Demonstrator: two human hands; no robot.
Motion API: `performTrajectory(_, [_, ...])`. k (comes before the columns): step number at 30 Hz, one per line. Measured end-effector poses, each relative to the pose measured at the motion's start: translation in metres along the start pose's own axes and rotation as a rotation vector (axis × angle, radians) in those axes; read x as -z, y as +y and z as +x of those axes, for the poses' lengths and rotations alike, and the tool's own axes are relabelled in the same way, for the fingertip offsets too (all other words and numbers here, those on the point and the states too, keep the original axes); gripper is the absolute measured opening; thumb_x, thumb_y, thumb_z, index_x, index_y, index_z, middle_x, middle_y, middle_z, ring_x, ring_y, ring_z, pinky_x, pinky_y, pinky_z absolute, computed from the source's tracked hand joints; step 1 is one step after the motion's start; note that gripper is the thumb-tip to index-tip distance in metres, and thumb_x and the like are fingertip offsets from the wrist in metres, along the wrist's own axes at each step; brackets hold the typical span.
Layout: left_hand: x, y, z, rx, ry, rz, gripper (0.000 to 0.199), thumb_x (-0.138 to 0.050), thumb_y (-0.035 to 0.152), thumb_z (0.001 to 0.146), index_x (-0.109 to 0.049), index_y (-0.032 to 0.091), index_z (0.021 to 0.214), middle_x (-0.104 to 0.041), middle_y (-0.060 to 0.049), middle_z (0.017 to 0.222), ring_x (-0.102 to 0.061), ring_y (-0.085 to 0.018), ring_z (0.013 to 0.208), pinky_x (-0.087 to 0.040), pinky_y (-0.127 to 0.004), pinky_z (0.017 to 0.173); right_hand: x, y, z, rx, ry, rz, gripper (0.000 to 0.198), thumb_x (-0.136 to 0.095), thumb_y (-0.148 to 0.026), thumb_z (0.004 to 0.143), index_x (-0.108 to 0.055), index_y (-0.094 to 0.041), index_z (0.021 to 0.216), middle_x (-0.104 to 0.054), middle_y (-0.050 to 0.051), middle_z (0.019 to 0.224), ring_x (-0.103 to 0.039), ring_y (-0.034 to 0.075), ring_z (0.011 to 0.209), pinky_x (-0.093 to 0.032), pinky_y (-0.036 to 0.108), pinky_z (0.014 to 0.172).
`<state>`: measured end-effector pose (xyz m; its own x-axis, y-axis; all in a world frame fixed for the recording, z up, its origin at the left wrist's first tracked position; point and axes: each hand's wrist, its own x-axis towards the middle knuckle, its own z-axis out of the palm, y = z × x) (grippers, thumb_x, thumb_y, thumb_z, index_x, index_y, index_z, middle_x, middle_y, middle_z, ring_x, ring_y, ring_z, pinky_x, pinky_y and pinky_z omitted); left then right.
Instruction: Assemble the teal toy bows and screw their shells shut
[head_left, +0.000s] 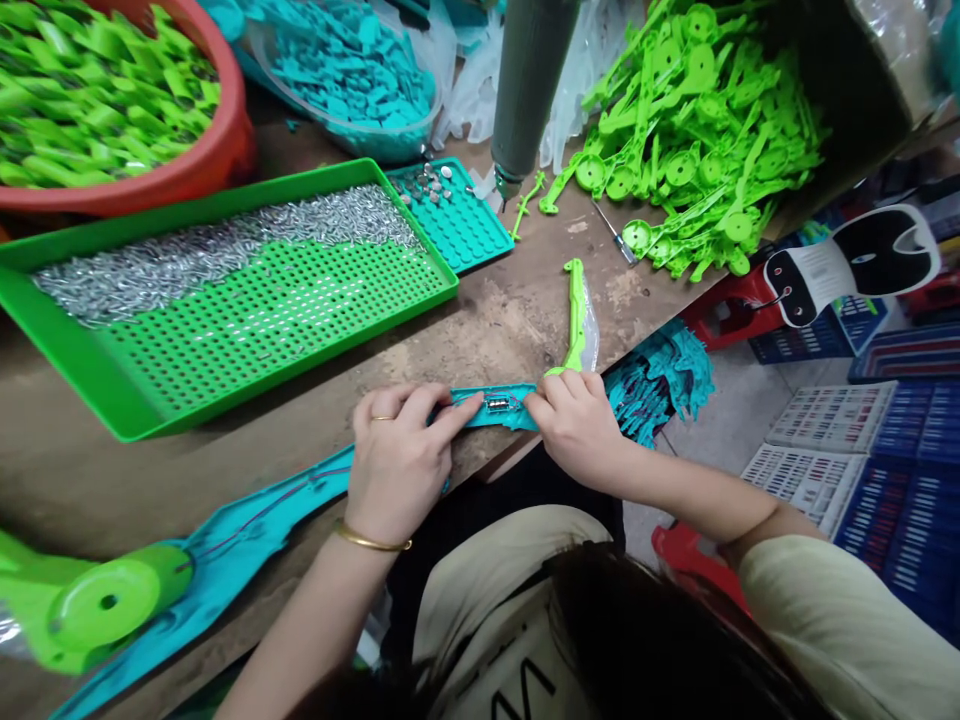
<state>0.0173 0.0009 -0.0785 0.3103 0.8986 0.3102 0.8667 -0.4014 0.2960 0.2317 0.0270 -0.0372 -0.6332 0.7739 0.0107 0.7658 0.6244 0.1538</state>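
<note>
A long teal plastic shell [247, 528] lies along the table's front edge, its hollow side up, with a thin dark wire running inside. My left hand [401, 450] is closed over its middle, one finger reaching to a small metallic part [501, 404] set in the shell's right end. At that right end, my right hand [574, 425] pinches the shell beside the same part. A lime-green round housing [105, 605] sits at the shell's left end. Just beyond my right hand lies a curved lime-green piece [576, 315] with a clear edge.
A green perforated tray [255, 345] of small screws and a teal tray [480, 235] of button-like discs stand behind. Further back are a red tub [236, 110], a bowl of teal parts [360, 75], a hanging screwdriver [532, 80] and piled lime-green parts [690, 140]. Blue crates [907, 500] stand right.
</note>
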Motion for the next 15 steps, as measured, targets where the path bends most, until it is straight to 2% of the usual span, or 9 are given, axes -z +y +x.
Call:
performTrajectory(3, [0.0,0.0,0.0,0.012,-0.006,-0.009,0.036,-0.049,0.014,0.091,-0.073,0.032,0.111,-0.067,-0.009,0.1,-0.052,-0.027,0.096,-0.038,-0.046,0.088,0.003,0.003,0.005,0.014,-0.02,0.006,0.021,-0.046,-0.02,0.095,-0.063,-0.019,0.082,-0.059,0.009,0.083,-0.043,0.024,0.082,-0.025,0.038,0.073])
performTrajectory(8, [-0.001,0.001,0.0,0.045,-0.011,0.013,0.035,-0.05,0.015,0.091,-0.073,0.034,0.11,-0.066,-0.008,0.1,-0.051,-0.027,0.094,-0.038,-0.045,0.085,0.012,0.01,0.013,0.095,-0.13,0.032,0.025,-0.042,-0.019,0.096,-0.064,-0.018,0.085,-0.059,0.01,0.084,-0.045,0.025,0.085,-0.028,0.039,0.073])
performTrajectory(12, [-0.001,0.001,0.0,0.06,-0.016,-0.003,0.036,-0.049,0.015,0.091,-0.073,0.035,0.11,-0.066,-0.008,0.099,-0.051,-0.027,0.094,-0.037,-0.045,0.086,0.013,0.014,0.008,0.125,-0.118,0.067,0.026,-0.042,-0.021,0.097,-0.065,-0.018,0.086,-0.061,0.009,0.086,-0.047,0.023,0.086,-0.032,0.038,0.077])
performTrajectory(15, [-0.001,0.001,-0.001,0.076,-0.036,-0.031,0.037,-0.048,0.016,0.091,-0.072,0.035,0.111,-0.066,-0.008,0.099,-0.052,-0.027,0.095,-0.037,-0.046,0.088,0.01,0.017,-0.007,0.108,-0.056,0.143,0.023,-0.045,-0.026,0.097,-0.068,-0.021,0.096,-0.065,0.009,0.108,-0.049,0.023,0.101,-0.034,0.039,0.092])
